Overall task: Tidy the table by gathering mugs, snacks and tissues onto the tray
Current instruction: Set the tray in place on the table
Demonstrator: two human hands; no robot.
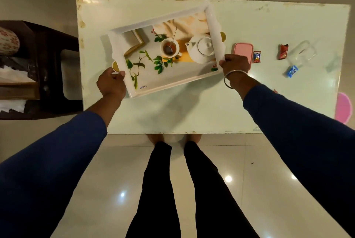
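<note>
A white tray (pixel 159 20) with a printed teapot-and-leaves picture hangs tilted over the left half of the pale table (pixel 192 107). My left hand (pixel 112 83) grips its left handle and my right hand (pixel 235 64) grips its right handle. Nothing lies in the tray. To the right on the table are a pink lidded box (pixel 243 50), an orange-and-blue snack packet (pixel 257 57), a red snack packet (pixel 283 51), a blue snack packet (pixel 292 71) and a clear glass mug (pixel 302 53) lying on its side.
A dark side stand (pixel 48 45) with white tissues (pixel 13 74) sits left of the table. A pink round thing (pixel 343 108) shows at the table's right edge. My legs stand at the table's near edge on glossy floor tiles.
</note>
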